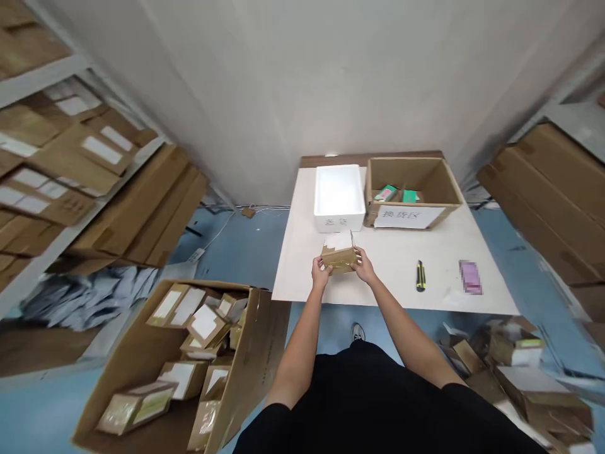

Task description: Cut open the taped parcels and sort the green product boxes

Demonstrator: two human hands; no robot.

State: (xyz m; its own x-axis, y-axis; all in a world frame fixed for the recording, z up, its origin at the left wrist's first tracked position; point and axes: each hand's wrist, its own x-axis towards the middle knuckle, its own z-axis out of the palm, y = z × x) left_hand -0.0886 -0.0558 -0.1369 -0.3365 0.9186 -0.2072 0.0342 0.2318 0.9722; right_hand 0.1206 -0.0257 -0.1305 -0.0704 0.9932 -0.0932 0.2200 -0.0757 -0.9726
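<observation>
A small taped cardboard box (339, 256) with a white label on top sits near the front edge of the white table (401, 255). My left hand (320, 272) grips its left end with curled fingers. My right hand (363, 265) holds its right end, fingers wrapped round the side. Behind the box stands a white foam container (338, 197). To the right of that stands an open cardboard box (412, 189) with a white paper sign on its front and green and pink items inside.
A black and yellow utility knife (420, 275) and a blurred purple item (470, 277) lie on the table's right part. A large open carton (184, 359) of small labelled boxes stands on the floor at left. Torn cartons (515, 366) litter the floor at right. Shelves of cartons line both sides.
</observation>
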